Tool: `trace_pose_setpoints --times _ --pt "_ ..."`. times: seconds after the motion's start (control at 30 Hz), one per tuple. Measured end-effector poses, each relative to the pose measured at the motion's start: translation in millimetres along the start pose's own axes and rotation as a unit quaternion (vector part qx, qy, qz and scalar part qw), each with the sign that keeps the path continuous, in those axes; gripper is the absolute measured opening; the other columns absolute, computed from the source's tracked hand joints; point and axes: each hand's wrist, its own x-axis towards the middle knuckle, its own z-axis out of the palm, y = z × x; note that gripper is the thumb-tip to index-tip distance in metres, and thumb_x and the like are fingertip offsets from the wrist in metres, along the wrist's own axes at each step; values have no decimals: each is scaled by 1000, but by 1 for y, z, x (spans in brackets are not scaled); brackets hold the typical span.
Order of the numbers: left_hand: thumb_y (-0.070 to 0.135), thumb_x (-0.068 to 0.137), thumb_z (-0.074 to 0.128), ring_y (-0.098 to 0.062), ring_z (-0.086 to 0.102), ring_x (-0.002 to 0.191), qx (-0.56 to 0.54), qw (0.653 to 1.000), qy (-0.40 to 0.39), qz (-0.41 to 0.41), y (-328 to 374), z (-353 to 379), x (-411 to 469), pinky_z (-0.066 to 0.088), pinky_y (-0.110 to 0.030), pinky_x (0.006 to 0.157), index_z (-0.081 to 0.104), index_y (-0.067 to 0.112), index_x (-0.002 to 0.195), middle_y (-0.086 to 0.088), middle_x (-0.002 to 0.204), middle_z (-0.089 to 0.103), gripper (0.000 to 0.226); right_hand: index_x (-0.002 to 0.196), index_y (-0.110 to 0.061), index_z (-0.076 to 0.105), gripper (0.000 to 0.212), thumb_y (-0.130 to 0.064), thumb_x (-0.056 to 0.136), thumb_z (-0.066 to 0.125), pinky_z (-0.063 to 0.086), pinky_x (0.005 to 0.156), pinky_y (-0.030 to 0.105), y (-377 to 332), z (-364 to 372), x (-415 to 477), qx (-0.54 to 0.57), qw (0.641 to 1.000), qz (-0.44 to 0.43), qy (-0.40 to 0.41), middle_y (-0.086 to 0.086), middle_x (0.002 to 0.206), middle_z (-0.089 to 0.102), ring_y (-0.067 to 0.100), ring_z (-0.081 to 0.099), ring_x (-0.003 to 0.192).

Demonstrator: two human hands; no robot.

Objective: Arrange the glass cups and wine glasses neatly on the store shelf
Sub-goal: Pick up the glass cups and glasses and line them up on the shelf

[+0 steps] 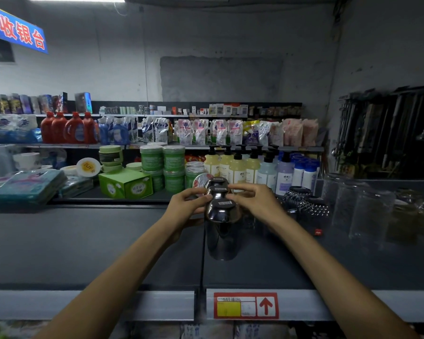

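Observation:
A row of dark glass cups stands upside down on the grey store shelf (108, 245), each with a barcode sticker on its base. The nearest dark cup (222, 231) is tall and shiny. Behind it stands a second dark cup (217, 192), which my left hand (185, 204) and my right hand (253, 200) hold from either side with curled fingertips. A third dark cup (217, 181) stands further back. Textured dark glasses (306, 204) stand to the right, and clear tall glasses (370, 211) further right.
The shelf's front rail carries a red price label (245, 305). A vertical divider (202, 253) runs down the shelf just left of the cups. Behind are green jars (162, 165), pump bottles (238, 167) and a green box (125, 183). Hanging utensils (387, 133) fill the right wall.

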Motion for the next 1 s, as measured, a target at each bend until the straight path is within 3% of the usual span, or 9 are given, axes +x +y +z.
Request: trace_pose_setpoints --times 0.13,0.27,0.37,0.53,0.67,1.0 --pt "23 91 79 -17 76 91 -2 1000 6 3 0 -2 0 60 -32 67 72 18 118 -12 115 76 28 128 -24 73 43 -28 87 84 57 89 30 -2 0 -2 -16 1000 5 0 -1 105 76 14 71 101" --pt "29 91 79 -22 73 108 28 996 64 63 -1 -9 -8 61 -38 83 72 19 116 -8 111 76 28 128 -27 70 41 -32 88 82 56 85 25 -13 -13 -22 7 1000 0 31 -5 103 77 8 72 97" --pt "31 91 78 -15 73 107 26 993 47 106 1 -13 -33 62 -33 81 75 20 113 -3 110 76 24 125 -28 71 38 -34 89 80 57 87 21 -19 -19 -51 51 999 -11 10 -5 104 77 5 74 95" --pt "38 78 85 -12 73 106 47 993 -27 103 -9 -6 -66 63 -42 91 73 29 117 3 113 76 42 130 -28 68 47 -30 85 84 60 97 38 -18 -7 -74 98 993 -2 -60 2 112 76 15 76 103" --pt "37 70 86 -7 73 100 96 986 -21 132 -10 2 -74 62 -39 92 68 28 124 14 109 76 57 130 -24 67 48 -26 85 85 62 91 36 -17 -1 -78 95 994 -11 -49 -2 105 78 13 77 96" --pt "30 76 85 -11 74 104 67 989 -17 130 -15 2 -78 62 -37 92 68 30 127 9 113 76 54 133 -26 64 50 -30 88 83 62 91 37 -14 2 -80 74 996 -23 -41 -4 107 77 10 76 97"
